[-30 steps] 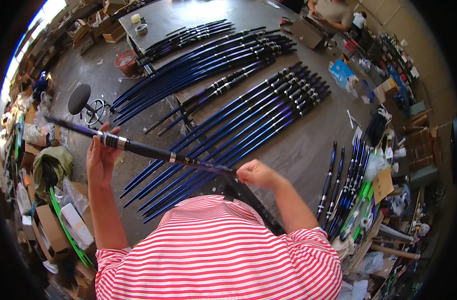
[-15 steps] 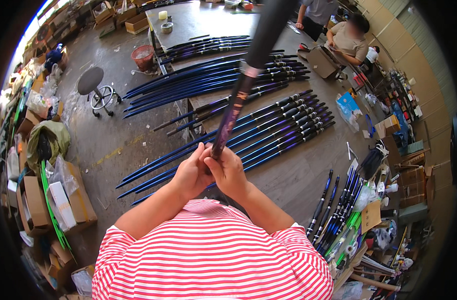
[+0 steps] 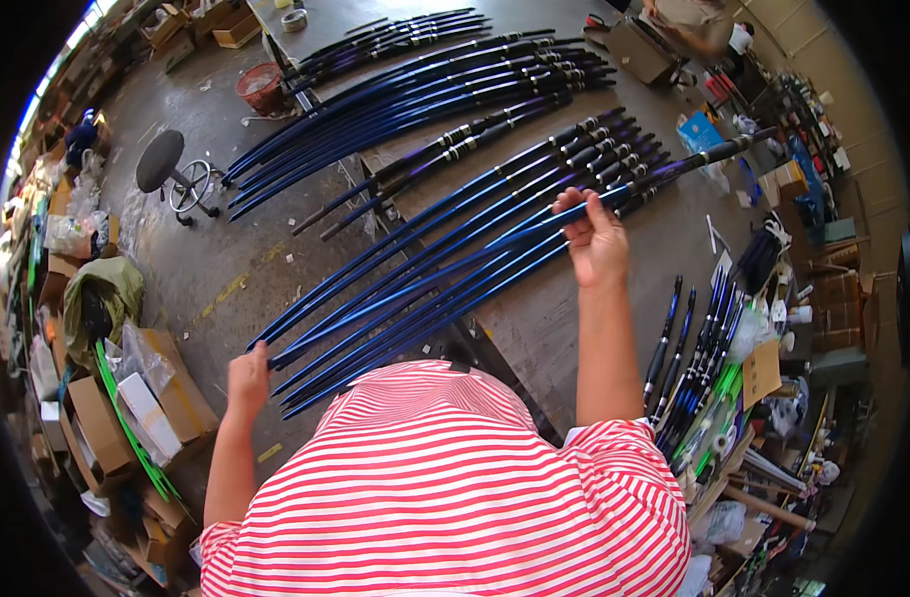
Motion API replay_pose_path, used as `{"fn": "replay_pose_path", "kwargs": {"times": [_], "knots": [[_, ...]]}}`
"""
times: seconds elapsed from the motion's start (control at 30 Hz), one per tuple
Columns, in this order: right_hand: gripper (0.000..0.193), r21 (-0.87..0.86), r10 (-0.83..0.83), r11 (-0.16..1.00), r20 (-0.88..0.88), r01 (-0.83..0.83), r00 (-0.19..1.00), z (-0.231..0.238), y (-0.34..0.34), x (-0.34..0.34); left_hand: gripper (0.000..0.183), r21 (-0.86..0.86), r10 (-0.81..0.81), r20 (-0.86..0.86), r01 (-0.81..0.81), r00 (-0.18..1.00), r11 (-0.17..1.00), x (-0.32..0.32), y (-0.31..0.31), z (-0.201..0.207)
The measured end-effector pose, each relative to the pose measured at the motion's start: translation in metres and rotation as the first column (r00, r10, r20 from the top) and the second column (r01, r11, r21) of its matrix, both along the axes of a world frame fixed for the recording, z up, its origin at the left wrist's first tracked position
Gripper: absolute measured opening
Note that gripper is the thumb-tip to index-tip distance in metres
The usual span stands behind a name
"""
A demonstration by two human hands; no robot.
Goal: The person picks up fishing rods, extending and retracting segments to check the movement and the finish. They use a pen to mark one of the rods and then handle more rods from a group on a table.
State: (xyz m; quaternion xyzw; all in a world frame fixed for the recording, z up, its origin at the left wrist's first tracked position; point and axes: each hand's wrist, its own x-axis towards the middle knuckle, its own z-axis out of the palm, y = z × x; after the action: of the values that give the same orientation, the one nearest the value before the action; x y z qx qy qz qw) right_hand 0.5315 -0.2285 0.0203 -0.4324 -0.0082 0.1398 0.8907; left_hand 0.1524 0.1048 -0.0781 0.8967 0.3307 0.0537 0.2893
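Observation:
A long blue fishing rod (image 3: 718,153) with a black grip slants over a row of similar rods, its grip end reaching out past them to the far right. My left hand (image 3: 246,380), low on the left, is closed round its left end. Farther up on the right, my right hand (image 3: 598,244) has its fingers curled about the rod just below the grip, thumb pointing up. Under it, the row of blue and purple rods (image 3: 395,261) lies with grips to the right and thin ends jutting past the table edge.
More rods (image 3: 425,104) lie farther back on the table (image 3: 544,333). A round stool (image 3: 161,159) and a red bin (image 3: 262,90) stand left. Cardboard boxes (image 3: 101,423) line the left side. Bundled rods (image 3: 699,348) and packing clutter fill the right; a person (image 3: 694,22) is at the far right.
My hands were together at one end of a rod that pointed up and away. They are now far apart, and the rod lies slantwise, grip to the right.

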Motion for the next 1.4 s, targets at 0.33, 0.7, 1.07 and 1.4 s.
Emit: {"fn": "replay_pose_path", "kwargs": {"times": [0.33,0.7,1.07,1.4], "knots": [[0.008,0.478,0.170,0.871,-0.504,0.109,0.846,-0.023,0.040,-0.019,0.044,0.694,-0.425,0.076,0.259,0.902,0.672,0.122,-0.113,0.103],[0.052,0.624,0.540,0.711,-0.190,-0.324,0.820,-0.002,0.028,-0.015,0.045,-0.978,-0.536,-0.197,-0.122,0.821,0.171,0.101,-0.089,0.114],[0.017,-0.884,0.412,0.464,0.273,0.058,0.869,-0.138,-0.017,-0.035,0.038,0.112,-0.343,-0.152,0.361,0.927,0.926,0.206,-0.057,0.021],[0.009,-0.827,0.502,0.392,0.559,0.402,0.660,-0.186,-0.052,-0.067,0.026,0.335,-0.419,0.026,0.387,0.908,0.859,0.247,-0.016,-0.044]]}}
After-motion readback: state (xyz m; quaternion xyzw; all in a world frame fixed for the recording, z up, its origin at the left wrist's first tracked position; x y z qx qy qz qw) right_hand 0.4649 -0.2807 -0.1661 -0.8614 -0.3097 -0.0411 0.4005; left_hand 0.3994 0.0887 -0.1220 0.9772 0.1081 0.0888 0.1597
